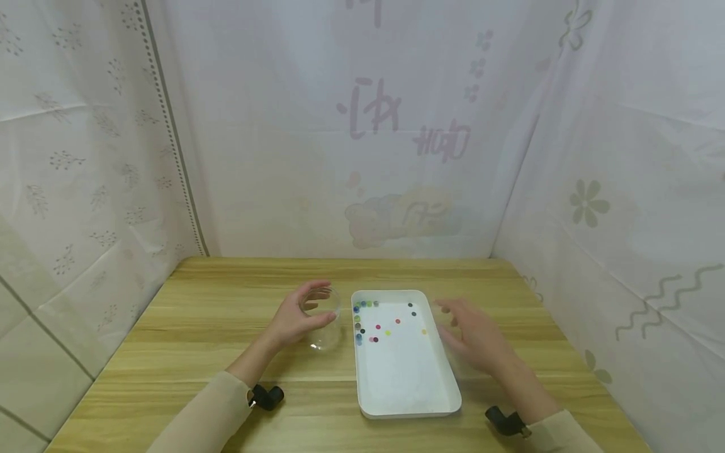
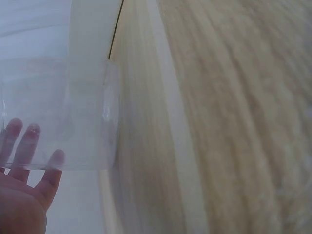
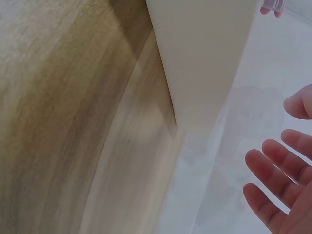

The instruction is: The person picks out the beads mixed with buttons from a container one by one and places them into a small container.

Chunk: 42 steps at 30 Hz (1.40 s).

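Your left hand [image 1: 294,321] curls its fingers and thumb round the clear cup [image 1: 325,336], at ten o'clock from the middle of the white tray [image 1: 404,384] on the table [image 1: 238,333]; whether the cup's base touches the table is hard to tell. Your right hand [image 1: 476,333] holds nothing, its fingers parted, at two o'clock just beside the tray. Small coloured beads [image 1: 378,327] lie inside, mostly toward eleven o'clock, a few near one. The step in hand looks like steadying the cup; the next move calls for a secure but gentle left grip and no jolt to the tray.
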Each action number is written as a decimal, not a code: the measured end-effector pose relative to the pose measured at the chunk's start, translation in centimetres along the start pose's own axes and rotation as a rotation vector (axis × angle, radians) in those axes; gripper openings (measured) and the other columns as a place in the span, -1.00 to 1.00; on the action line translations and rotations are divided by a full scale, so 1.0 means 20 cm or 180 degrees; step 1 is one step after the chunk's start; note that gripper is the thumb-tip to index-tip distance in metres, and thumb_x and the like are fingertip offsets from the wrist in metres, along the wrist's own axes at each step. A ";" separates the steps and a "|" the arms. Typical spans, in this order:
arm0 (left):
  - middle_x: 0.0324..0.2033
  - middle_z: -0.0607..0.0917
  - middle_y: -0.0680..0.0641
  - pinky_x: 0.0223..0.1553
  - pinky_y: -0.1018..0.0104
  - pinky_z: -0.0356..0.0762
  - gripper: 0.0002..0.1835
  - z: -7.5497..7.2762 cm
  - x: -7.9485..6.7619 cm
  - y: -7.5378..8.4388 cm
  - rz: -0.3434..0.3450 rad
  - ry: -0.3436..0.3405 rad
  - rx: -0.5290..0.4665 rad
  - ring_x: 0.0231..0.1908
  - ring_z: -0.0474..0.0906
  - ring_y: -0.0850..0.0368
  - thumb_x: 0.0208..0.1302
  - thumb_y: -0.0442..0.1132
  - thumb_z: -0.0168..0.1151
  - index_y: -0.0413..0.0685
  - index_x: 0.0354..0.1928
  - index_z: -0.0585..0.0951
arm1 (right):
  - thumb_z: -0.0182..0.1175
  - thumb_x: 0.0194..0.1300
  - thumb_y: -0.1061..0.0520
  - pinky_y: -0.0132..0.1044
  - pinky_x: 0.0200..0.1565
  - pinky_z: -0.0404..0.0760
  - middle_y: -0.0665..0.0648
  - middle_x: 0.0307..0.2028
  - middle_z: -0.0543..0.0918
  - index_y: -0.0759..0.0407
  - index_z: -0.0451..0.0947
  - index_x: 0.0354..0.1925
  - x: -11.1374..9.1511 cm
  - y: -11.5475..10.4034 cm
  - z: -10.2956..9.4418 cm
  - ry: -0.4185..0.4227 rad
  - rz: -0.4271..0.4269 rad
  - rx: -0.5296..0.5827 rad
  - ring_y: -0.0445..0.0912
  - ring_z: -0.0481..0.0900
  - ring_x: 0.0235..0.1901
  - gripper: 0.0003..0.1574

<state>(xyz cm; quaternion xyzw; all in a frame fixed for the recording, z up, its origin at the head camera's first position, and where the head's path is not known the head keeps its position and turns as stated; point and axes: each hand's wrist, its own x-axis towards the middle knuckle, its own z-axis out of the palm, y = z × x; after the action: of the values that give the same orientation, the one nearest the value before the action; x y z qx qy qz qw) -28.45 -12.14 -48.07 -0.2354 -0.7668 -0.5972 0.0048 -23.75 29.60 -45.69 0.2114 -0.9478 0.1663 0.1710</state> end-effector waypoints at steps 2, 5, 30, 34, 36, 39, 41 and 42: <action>0.43 0.60 -0.29 0.50 -0.41 0.43 -0.26 0.00 0.00 0.00 0.0003 0.0006 -0.0007 0.44 0.53 -0.32 0.35 -0.19 0.54 -0.05 0.52 0.48 | 0.42 0.48 0.10 -0.11 -0.21 0.75 0.19 0.08 0.76 0.10 0.55 0.43 0.01 0.01 -0.01 0.0007 0.0077 0.0139 0.00 0.75 -0.12 -0.38; 0.43 0.60 -0.29 0.49 -0.40 0.45 -0.27 0.00 0.00 -0.01 0.0001 0.0012 -0.0019 0.44 0.53 -0.31 0.34 -0.19 0.54 -0.04 0.51 0.48 | 0.40 0.50 0.15 -0.09 -0.16 0.76 0.22 0.08 0.77 0.13 0.56 0.41 0.01 0.02 -0.02 0.0033 0.0267 0.0473 0.02 0.75 -0.11 -0.42; 0.38 0.63 -0.31 0.47 -0.40 0.47 -0.32 0.01 0.01 -0.02 0.0008 0.0037 -0.0043 0.41 0.54 -0.32 0.33 -0.20 0.53 -0.07 0.44 0.49 | 0.31 0.62 -0.03 -0.28 -0.14 0.79 -0.12 -0.17 0.76 0.23 0.62 0.29 0.16 0.11 -0.06 0.0146 0.1182 0.2660 -0.13 0.72 -0.22 -0.53; 0.38 0.64 -0.29 0.47 -0.40 0.47 -0.32 0.01 0.01 -0.02 -0.0002 0.0040 -0.0029 0.41 0.54 -0.31 0.33 -0.20 0.53 -0.07 0.44 0.49 | 0.30 0.62 0.03 -0.30 -0.16 0.78 -0.14 -0.20 0.77 0.25 0.63 0.24 0.20 0.08 -0.04 0.0110 0.1111 0.2844 -0.15 0.71 -0.26 -0.60; 0.37 0.64 -0.28 0.47 -0.40 0.47 -0.32 0.01 0.01 -0.02 -0.0007 0.0040 -0.0029 0.41 0.54 -0.31 0.33 -0.20 0.53 -0.06 0.44 0.49 | 0.30 0.62 0.08 -0.32 -0.19 0.77 -0.15 -0.21 0.76 0.26 0.63 0.22 0.22 0.06 -0.03 0.0087 0.1068 0.2928 -0.16 0.71 -0.28 -0.64; 0.37 0.64 -0.28 0.47 -0.40 0.47 -0.32 0.01 0.01 -0.02 -0.0011 0.0034 -0.0039 0.41 0.55 -0.31 0.33 -0.20 0.54 -0.06 0.44 0.49 | 0.31 0.61 0.11 -0.32 -0.22 0.77 -0.11 -0.22 0.77 0.29 0.63 0.21 0.25 0.04 -0.01 0.0052 0.1085 0.3030 -0.15 0.71 -0.30 -0.64; 0.36 0.64 -0.28 0.47 -0.40 0.47 -0.31 0.01 0.01 -0.03 -0.0015 0.0023 -0.0052 0.41 0.55 -0.31 0.32 -0.20 0.54 -0.07 0.44 0.49 | 0.32 0.60 0.11 -0.33 -0.21 0.76 -0.08 -0.20 0.77 0.27 0.63 0.21 0.26 0.03 0.01 0.0025 0.1124 0.3054 -0.15 0.71 -0.30 -0.65; 0.37 0.64 -0.28 0.47 -0.40 0.47 -0.30 0.01 0.02 -0.03 -0.0025 0.0016 -0.0058 0.41 0.54 -0.31 0.32 -0.20 0.54 -0.08 0.44 0.49 | 0.32 0.60 0.11 -0.33 -0.22 0.76 -0.06 -0.19 0.77 0.26 0.64 0.21 0.26 0.03 0.02 0.0018 0.1137 0.3071 -0.15 0.71 -0.30 -0.65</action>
<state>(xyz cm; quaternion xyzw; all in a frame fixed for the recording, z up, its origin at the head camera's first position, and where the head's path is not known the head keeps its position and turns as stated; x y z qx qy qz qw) -28.86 -11.95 -48.50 -0.2309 -0.7622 -0.6047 0.0023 -28.60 28.15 -44.02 0.1005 -0.7842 0.6118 0.0254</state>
